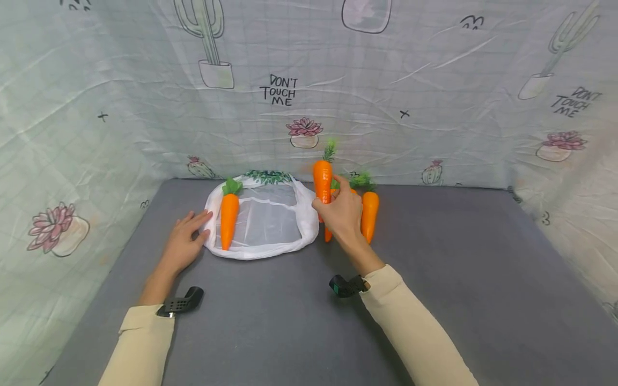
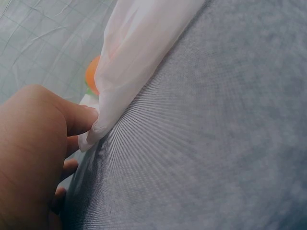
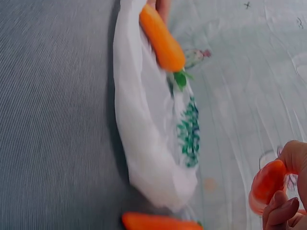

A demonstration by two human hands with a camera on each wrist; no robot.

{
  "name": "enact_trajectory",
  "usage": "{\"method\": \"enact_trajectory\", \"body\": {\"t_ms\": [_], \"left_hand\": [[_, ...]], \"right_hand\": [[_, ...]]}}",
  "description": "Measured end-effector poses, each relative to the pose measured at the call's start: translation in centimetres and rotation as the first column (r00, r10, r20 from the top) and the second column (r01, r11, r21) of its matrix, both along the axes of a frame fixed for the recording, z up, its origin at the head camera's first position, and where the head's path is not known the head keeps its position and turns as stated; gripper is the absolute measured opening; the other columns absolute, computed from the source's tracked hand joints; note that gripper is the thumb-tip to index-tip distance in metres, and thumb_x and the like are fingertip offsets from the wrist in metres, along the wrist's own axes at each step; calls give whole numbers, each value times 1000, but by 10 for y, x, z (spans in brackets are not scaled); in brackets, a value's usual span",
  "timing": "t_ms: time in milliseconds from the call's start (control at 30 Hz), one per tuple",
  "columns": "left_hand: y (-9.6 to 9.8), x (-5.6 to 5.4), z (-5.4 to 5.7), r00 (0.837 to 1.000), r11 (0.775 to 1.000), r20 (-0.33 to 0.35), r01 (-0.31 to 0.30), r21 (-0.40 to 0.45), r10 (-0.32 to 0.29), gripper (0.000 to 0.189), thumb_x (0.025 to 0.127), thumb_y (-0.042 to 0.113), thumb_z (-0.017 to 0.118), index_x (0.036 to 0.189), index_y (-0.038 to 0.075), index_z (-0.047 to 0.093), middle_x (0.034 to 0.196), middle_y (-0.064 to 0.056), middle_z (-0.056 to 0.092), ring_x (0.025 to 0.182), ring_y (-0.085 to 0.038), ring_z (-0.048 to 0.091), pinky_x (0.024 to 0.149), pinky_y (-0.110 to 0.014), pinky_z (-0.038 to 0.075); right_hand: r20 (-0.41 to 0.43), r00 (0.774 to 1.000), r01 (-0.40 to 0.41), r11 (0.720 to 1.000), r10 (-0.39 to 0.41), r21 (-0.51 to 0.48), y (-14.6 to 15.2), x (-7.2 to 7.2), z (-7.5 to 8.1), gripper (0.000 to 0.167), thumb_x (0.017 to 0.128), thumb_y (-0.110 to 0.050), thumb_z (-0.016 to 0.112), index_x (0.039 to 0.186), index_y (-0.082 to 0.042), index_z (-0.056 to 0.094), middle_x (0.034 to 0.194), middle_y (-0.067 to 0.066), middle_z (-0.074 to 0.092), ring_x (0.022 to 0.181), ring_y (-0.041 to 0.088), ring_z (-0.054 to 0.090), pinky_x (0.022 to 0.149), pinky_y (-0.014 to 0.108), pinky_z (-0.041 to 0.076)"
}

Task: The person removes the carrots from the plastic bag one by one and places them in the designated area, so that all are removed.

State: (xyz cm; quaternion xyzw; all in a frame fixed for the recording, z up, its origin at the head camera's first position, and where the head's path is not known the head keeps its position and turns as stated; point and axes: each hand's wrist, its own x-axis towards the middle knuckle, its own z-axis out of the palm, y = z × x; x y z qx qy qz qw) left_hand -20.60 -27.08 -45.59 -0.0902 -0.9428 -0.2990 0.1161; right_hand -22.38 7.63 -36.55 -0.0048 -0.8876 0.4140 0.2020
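Observation:
A white plastic bag point(image 1: 263, 253) lies with its mouth spread wide and its rim rolled into a ring. One orange toy carrot point(image 1: 229, 220) with a green leaf top rests inside at the left. At the bag's left edge, my left hand point(image 1: 184, 241) pinches the rim between thumb and fingers; in the left wrist view the thumb point(image 2: 79, 120) presses the white plastic. My right hand point(image 1: 344, 212) grips a glossy carrot point(image 1: 322, 179), feathery top upward, raised beside the bag's right edge. In the right wrist view this carrot point(image 3: 269, 182) sits between thumb and fingers.
Right of the bag, another carrot point(image 1: 369, 214) lies on the grey table point(image 1: 270, 321). More orange carrot parts point(image 1: 328, 235) show behind my right hand, partly hidden by it. A patterned cloth point(image 1: 362, 96) hangs behind and at both sides of the table.

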Motion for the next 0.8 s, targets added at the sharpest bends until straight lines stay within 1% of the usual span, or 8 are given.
{"method": "enact_trajectory", "body": {"t_ms": [67, 100, 200, 400, 533, 667, 800], "left_hand": [[0, 0, 0, 1000, 1000, 4, -1, -3, 1, 46, 96, 10, 53, 140, 1, 45, 144, -24, 40, 136, -49, 22, 112, -59, 4], [0, 0, 1, 1000, 1000, 5, -2, -3, 2, 46, 96, 10, 53, 140, 1, 45, 144, -24, 40, 136, -49, 22, 112, -59, 4], [-1, 1, 1, 1000, 1000, 1, -2, 2, 2, 46, 95, 9, 53, 140, 0, 46, 144, -24, 40, 136, -49, 22, 112, -59, 4], [-2, 3, 0, 1000, 1000, -2, 5, 14, -5, 45, 95, 8, 53, 139, 0, 46, 144, -24, 40, 136, -48, 22, 112, -59, 4], [-2, 3, 1, 1000, 1000, -2, 11, 16, -11, 45, 95, 7, 53, 139, 0, 46, 144, -24, 40, 136, -49, 22, 112, -60, 5], [-2, 2, 2, 1000, 1000, -2, 14, 19, -14, 45, 95, 7, 53, 139, 0, 46, 143, -24, 40, 136, -49, 22, 112, -60, 5], [-1, 2, 3, 1000, 1000, 0, 19, 16, -19, 45, 95, 8, 53, 139, 0, 47, 143, -24, 40, 135, -49, 23, 112, -60, 5]], "right_hand": [[-15, 1000, 10, 1000, -10, 3, 9, 0, 0, 67, 74, -21, 66, 136, -4, 48, 71, 7, 59, 55, 19, 53, 50, 30, 45], [-13, 1000, 6, 1000, -6, -11, 13, 0, 0, 67, 74, -20, 66, 137, -4, 47, 72, 7, 58, 55, 20, 52, 49, 30, 45], [-9, 1000, 18, 1000, -19, -13, 26, 1, 0, 67, 74, -20, 65, 138, -6, 47, 72, 8, 56, 54, 21, 51, 47, 31, 43], [-15, 996, 83, 995, -82, 55, 51, 6, -3, 65, 75, -22, 65, 136, -6, 49, 72, 7, 55, 55, 22, 50, 50, 32, 40], [4, 994, 106, 992, -107, 65, 68, 8, -5, 66, 76, -22, 64, 137, -6, 47, 74, 9, 55, 56, 24, 48, 50, 33, 39], [27, 991, 130, 988, -132, 81, 85, 10, -6, 67, 77, -24, 65, 139, -7, 46, 78, 9, 56, 60, 25, 50, 54, 34, 39], [41, 985, 164, 980, -169, 111, 103, 11, -9, 65, 76, -24, 64, 137, -7, 48, 77, 9, 57, 62, 25, 51, 56, 33, 40]]}}
